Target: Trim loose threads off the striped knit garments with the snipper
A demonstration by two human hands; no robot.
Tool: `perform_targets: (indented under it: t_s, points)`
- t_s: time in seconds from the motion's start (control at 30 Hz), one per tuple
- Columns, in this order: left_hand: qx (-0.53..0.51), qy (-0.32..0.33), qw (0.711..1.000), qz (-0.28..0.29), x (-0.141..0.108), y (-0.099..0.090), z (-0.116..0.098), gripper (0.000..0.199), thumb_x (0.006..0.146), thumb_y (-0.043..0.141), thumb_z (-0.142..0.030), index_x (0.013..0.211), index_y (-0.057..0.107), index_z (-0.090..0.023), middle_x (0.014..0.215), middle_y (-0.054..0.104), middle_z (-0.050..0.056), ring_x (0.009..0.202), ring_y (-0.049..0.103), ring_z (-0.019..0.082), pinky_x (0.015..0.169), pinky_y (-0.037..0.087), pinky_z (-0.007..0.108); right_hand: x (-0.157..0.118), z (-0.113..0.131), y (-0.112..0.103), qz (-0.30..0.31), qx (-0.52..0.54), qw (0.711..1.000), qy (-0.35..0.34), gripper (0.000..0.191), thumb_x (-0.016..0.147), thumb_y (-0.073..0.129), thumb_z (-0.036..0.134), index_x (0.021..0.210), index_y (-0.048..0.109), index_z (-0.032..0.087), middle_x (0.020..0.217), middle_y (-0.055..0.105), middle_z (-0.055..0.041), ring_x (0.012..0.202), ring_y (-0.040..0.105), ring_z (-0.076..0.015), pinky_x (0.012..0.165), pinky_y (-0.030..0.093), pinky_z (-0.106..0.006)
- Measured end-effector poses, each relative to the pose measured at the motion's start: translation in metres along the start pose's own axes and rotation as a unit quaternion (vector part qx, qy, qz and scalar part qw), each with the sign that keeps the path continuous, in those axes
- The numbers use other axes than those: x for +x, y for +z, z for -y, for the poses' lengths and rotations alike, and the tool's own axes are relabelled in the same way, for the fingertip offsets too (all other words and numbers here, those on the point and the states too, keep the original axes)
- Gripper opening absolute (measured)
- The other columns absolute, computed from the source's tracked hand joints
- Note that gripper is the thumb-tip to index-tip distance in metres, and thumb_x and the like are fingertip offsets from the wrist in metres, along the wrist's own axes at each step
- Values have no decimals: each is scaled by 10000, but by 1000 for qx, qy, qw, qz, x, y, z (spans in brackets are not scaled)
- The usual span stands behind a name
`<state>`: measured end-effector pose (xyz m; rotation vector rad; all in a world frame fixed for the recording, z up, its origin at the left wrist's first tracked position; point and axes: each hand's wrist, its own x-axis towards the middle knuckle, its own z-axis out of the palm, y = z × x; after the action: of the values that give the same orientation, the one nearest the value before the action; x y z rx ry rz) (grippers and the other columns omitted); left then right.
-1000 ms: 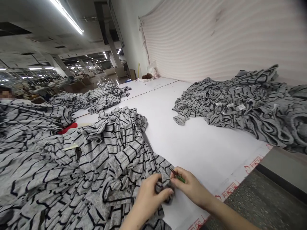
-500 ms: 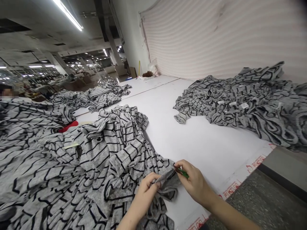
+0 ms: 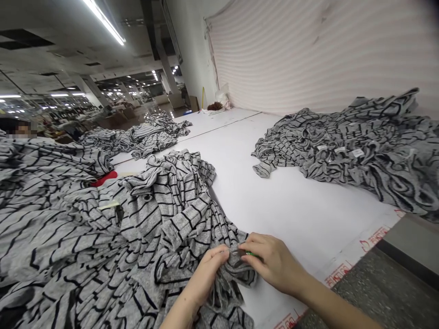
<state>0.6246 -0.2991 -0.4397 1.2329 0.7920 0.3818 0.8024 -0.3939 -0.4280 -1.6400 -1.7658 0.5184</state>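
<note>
Grey garments with dark stripes [image 3: 185, 224] are heaped on the white table [image 3: 240, 192]. At the heap's right end, my left hand [image 3: 212, 265] pinches the edge of the striped fabric between thumb and fingers. Close to its right, my right hand [image 3: 270, 260] is closed around a small tool with a green handle [image 3: 253, 254]. The tool's metal tip points left, against the fabric near my left fingertips. Most of the tool is hidden by my right fingers.
Another striped pile with white labels [image 3: 343, 146] lies at the right. Further striped garments [image 3: 154, 132] lie at the back left, and a red item [image 3: 104, 178] sits among the left heap. A person [image 3: 20, 129] is partly visible at the far left.
My right hand has moved slightly left and down, bringing the tool's tip close to my left fingertips. The view has shifted slightly.
</note>
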Motion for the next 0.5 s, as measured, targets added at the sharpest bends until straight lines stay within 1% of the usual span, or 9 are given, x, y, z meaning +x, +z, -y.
perform_targets:
  t_s: [0.1,0.13,0.23,0.3,0.37,0.43,0.47,0.5]
  points:
    - [-18,-12,1000,-4,0,-3,3,179,774,600,-327,718,647,-164,757,611,-6,794,537,167,777,405,266,4,-2,2,-6,31,999,20,207,884,536,242,991,711,271,935,682,-13,837,621,-181,726,455,-265]
    - [-22,-19,999,-14,1,-4,4,176,758,617,-332,734,660,-163,781,632,4,823,552,180,802,410,280,5,-4,2,-13,46,998,37,206,884,533,248,977,716,270,932,683,-13,831,624,-179,720,460,-262]
    - [-28,-43,996,-73,2,-9,4,230,698,675,-356,828,698,-168,930,680,42,982,564,238,911,399,332,4,-11,2,-26,102,990,93,189,871,555,286,980,707,253,938,671,-23,838,626,-184,721,478,-266]
    - [-28,-50,994,-87,1,-10,1,293,690,680,-382,894,707,-173,1002,684,61,1057,553,267,951,389,363,4,-16,3,-17,149,983,107,209,843,595,310,1020,686,244,983,659,-36,894,621,-196,769,490,-281]
    - [9,-34,997,-64,-2,-3,0,304,712,665,-391,932,710,-186,1008,684,63,1051,562,272,943,396,374,6,-21,3,-15,201,974,105,265,817,622,335,1054,665,226,1046,651,-52,974,608,-213,841,486,-305]
    - [108,18,994,-16,-8,12,7,247,727,664,-372,902,724,-209,944,687,57,971,584,260,901,407,361,11,-26,3,-36,244,961,123,316,809,617,387,1053,656,191,1045,659,-67,987,605,-230,874,478,-335]
    - [171,54,984,-3,-11,21,15,202,729,672,-359,866,734,-224,916,685,54,936,587,250,886,403,345,14,-27,3,-53,256,955,142,339,811,604,423,1034,656,173,1012,668,-69,967,609,-239,865,480,-347]
    - [223,84,971,27,-14,30,24,156,705,697,-357,784,745,-232,823,680,54,847,591,241,831,412,333,18,-27,3,-68,264,949,160,361,816,586,459,1005,660,161,970,675,-67,940,613,-245,847,483,-352]
